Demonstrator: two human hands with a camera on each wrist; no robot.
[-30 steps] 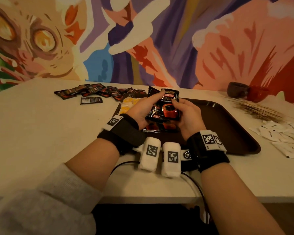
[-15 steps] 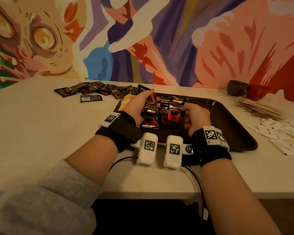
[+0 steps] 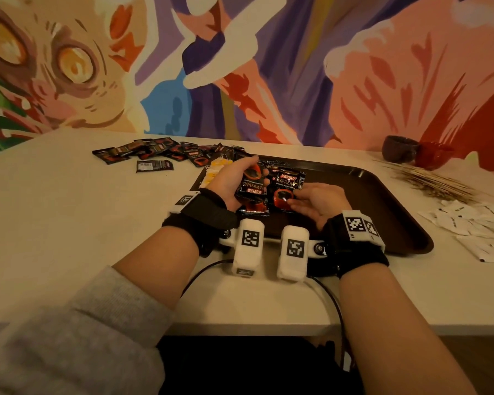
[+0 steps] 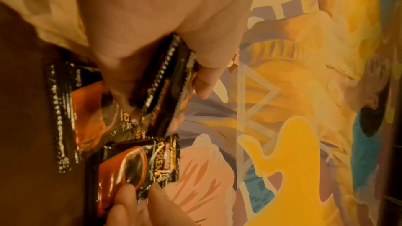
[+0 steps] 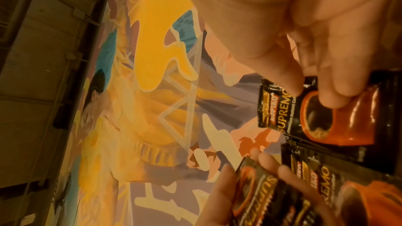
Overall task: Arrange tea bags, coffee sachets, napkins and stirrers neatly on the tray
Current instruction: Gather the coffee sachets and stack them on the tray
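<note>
My left hand (image 3: pixel 253 171) grips a small stack of black-and-red coffee sachets (image 3: pixel 251 183), tilted just above the near left part of the brown tray (image 3: pixel 382 195). In the left wrist view the stack (image 4: pixel 165 92) sits between thumb and fingers. My right hand (image 3: pixel 295 199) pinches a single coffee sachet (image 3: pixel 287 185) that lies face up to the right of the stack; the right wrist view shows its fingertips (image 5: pixel 335 97) on the printed cup. More sachets (image 3: pixel 253 208) lie on the tray under the left hand. Yellow tea bags (image 3: pixel 214 172) sit at the tray's left edge.
Loose coffee sachets (image 3: pixel 160 151) are scattered on the table behind and left of the tray. Wooden stirrers (image 3: pixel 428 181) and white paper napkins (image 3: pixel 474 220) lie to the right. Two dark bowls (image 3: pixel 399 149) stand at the back right by the mural wall.
The two hands held one raised stack together; now they have lowered and parted. The left keeps the stack, and the right holds one sachet to the right of the stack.
</note>
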